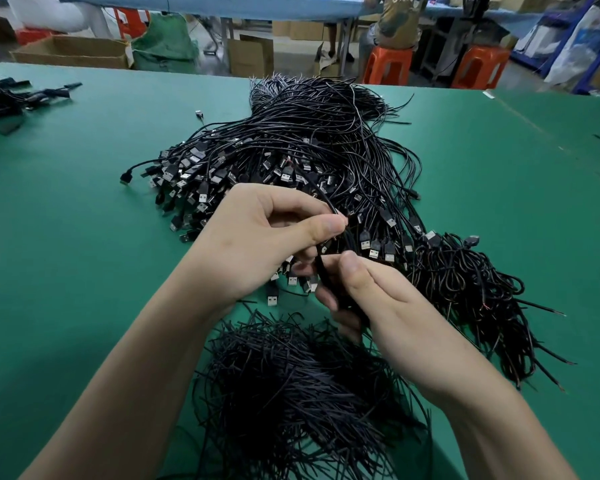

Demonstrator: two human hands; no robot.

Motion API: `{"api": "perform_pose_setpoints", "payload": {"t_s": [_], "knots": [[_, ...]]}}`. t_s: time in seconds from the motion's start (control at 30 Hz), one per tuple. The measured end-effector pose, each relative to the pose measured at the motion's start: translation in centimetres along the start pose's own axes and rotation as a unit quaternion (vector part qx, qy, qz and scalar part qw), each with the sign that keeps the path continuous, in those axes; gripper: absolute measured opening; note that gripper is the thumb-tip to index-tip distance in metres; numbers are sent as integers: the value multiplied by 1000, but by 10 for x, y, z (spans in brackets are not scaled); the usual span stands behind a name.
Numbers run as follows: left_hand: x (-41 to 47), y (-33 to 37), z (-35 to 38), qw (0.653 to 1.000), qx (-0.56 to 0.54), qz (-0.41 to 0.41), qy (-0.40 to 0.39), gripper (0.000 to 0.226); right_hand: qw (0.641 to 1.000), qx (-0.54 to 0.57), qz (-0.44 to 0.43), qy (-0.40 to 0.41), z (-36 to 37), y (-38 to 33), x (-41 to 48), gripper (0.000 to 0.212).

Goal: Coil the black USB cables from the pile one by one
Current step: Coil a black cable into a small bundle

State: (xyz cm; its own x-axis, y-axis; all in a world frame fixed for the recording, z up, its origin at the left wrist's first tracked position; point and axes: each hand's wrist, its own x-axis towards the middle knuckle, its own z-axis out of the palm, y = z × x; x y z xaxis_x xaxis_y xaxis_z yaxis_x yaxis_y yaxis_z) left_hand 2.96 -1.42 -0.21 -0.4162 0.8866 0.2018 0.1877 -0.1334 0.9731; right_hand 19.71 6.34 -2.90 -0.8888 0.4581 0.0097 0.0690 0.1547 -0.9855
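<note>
Two hands are seen, the left hand (257, 244) and the right hand (371, 292), and one cable (321, 199) is held between them. On the one table (66, 202) one big pile (309, 143) is counted; its cables are too many to be numbered. One heap of coils (465, 271), one heap of short wires (291, 375), one loose plug (199, 114) and one small bunch (0, 98) are also counted. Behind, two stools (388, 65) (480, 65), one person (397, 19) and two cartons (73, 51) (250, 57) are made out.
</note>
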Motion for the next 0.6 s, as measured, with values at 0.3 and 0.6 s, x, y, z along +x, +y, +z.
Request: {"api": "perform_pose_setpoints", "payload": {"t_s": [0.3,0.6], "knots": [[-2,1,7,997,-23,39,-65,30,997,57,-23,56,7,-8,0,39],[-5,0,12,983,-23,97,-155,12,949,292,1,-121,-5,-21,-6,37]]}}
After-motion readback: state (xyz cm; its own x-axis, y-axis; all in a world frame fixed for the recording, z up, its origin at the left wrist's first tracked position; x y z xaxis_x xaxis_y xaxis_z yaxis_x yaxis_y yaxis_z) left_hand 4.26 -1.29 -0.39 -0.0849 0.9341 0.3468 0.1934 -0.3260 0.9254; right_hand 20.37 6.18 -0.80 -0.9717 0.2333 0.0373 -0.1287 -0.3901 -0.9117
